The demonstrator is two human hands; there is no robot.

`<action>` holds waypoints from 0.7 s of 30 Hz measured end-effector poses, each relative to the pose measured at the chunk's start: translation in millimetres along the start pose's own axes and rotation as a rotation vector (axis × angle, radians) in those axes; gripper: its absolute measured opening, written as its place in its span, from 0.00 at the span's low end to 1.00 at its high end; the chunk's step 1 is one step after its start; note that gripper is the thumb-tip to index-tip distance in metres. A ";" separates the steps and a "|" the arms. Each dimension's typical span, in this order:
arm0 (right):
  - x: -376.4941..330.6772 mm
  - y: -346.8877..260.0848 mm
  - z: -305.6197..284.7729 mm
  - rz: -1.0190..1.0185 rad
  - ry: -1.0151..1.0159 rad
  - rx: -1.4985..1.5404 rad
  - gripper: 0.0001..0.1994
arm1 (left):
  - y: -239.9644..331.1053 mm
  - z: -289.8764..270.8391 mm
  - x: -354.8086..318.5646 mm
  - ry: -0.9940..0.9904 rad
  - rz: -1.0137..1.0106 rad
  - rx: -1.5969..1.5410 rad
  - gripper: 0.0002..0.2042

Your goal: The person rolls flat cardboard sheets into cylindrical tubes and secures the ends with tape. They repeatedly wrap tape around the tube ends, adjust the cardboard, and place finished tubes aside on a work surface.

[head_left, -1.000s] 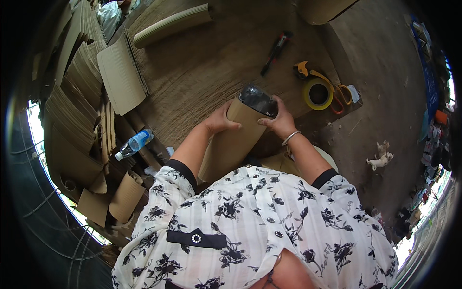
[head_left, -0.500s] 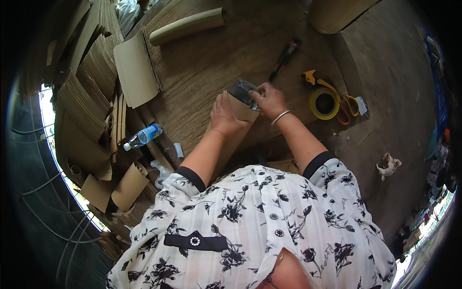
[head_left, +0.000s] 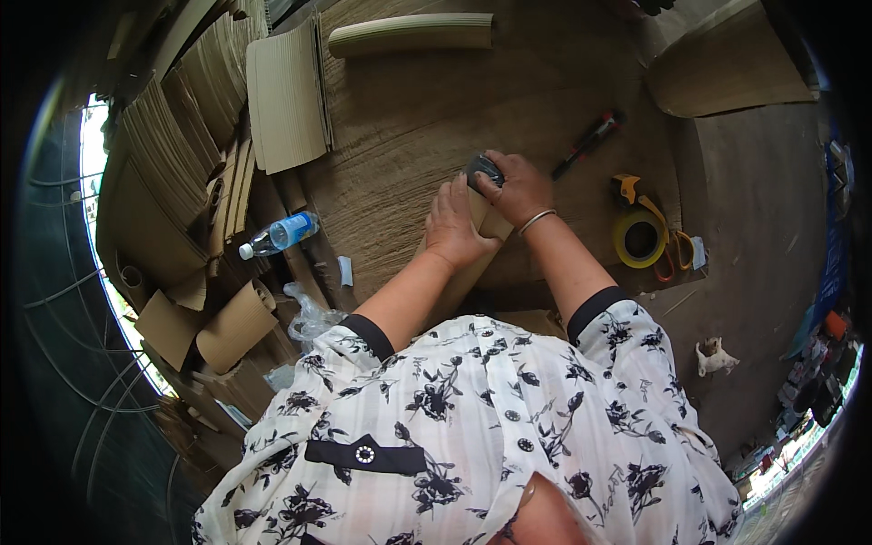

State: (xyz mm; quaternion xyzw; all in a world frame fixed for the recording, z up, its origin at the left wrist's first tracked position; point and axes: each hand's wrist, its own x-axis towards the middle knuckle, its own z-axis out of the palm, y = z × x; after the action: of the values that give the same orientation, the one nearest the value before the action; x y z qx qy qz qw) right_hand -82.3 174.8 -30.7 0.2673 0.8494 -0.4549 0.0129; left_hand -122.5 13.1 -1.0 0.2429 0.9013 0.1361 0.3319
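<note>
Head view shows the left hand (head_left: 457,225) pressed flat, fingers spread, pinning a folded cardboard piece (head_left: 468,263) to the desk (head_left: 409,127), seemingly to steady it, while the right hand (head_left: 518,186) grips a dark tool (head_left: 482,170) at its top edge, near yellow tape (head_left: 640,239) and a blue-labelled bottle (head_left: 280,233).

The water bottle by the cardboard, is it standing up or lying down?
Lying down. The water bottle rests on its side among the cardboard pieces, white cap pointing left, well away from the left hand.

Yellow tape roll (head_left: 641,239), blue-labelled bottle (head_left: 275,235), brown cardboard sheet (head_left: 287,94) — white blouse (head_left: 472,427), black flowers.
</note>
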 end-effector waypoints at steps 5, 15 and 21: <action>14.4 3.8 1.4 -0.131 0.065 -0.053 0.19 | -4.8 6.0 0.3 0.096 0.078 0.019 0.63; 21.1 13.3 1.7 -0.175 0.063 -0.087 0.16 | -11.6 12.7 -4.7 0.158 0.144 0.011 0.62; 29.9 -12.2 3.5 -0.109 -0.099 -0.259 0.16 | -14.2 15.9 -3.6 0.188 0.167 0.071 0.62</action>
State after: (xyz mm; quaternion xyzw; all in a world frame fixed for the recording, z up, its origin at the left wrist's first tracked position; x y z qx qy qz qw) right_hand -114.4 180.0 -31.3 0.1942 0.9125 -0.3540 0.0646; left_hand -114.5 0.5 -16.7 0.3148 0.9094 0.1534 0.2245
